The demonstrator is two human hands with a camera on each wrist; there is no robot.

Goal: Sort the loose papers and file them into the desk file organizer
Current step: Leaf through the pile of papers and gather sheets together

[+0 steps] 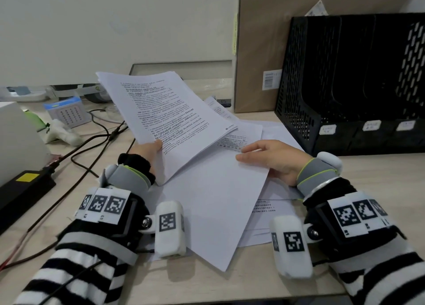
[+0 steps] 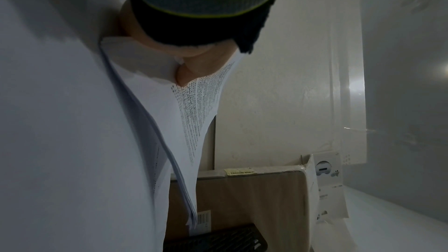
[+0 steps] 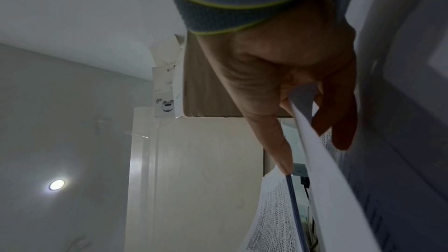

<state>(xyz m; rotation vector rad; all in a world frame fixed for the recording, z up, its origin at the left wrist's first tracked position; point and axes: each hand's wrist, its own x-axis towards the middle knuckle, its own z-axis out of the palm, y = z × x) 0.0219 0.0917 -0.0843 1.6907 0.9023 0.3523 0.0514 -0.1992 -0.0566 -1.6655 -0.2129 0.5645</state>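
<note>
My left hand (image 1: 149, 150) pinches a thick stack of printed papers (image 1: 170, 118) by its near edge and holds it tilted up off the desk; the thumb (image 2: 185, 76) lies on the printed top page. My right hand (image 1: 271, 159) grips the edge of a blank white sheet (image 1: 220, 203), thumb on top and fingers (image 3: 339, 122) curled beneath. More loose papers (image 1: 269, 217) lie spread under it. The black mesh file organizer (image 1: 354, 86) stands at the right rear, its slots dark inside, with white labels on the front.
A tall brown cardboard box (image 1: 259, 51) leans on the wall behind the organizer. Black cables (image 1: 96, 143), a black power brick (image 1: 23, 187), a white box (image 1: 16, 139) and a small blue-topped box (image 1: 66, 111) crowd the desk's left side.
</note>
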